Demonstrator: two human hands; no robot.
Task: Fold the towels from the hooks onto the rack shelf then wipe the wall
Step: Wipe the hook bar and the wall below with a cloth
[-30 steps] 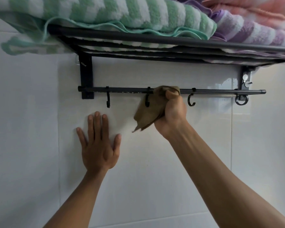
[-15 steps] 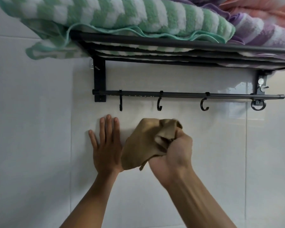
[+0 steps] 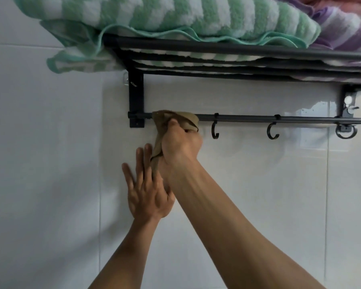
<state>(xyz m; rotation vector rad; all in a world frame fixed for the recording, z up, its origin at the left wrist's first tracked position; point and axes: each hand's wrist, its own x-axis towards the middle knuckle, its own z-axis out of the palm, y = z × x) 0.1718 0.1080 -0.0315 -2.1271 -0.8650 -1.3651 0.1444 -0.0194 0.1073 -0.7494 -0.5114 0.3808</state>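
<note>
Here my right hand point(image 3: 180, 143) grips the brown cloth point(image 3: 175, 117), bunched against the rail point(image 3: 248, 118) near its left bracket point(image 3: 136, 97). My left hand point(image 3: 147, 188) lies flat on the wall point(image 3: 50, 163), fingers straight. Folded towels point(image 3: 175, 15) sit on the shelf point(image 3: 217, 47) above.

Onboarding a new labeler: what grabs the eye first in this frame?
The right hand at centre, its grip bunching a brown cloth against the black rail. Just below, the left hand lies flat on the white tiled wall. Across the top, a green-striped towel sits folded on the rack shelf.
</note>
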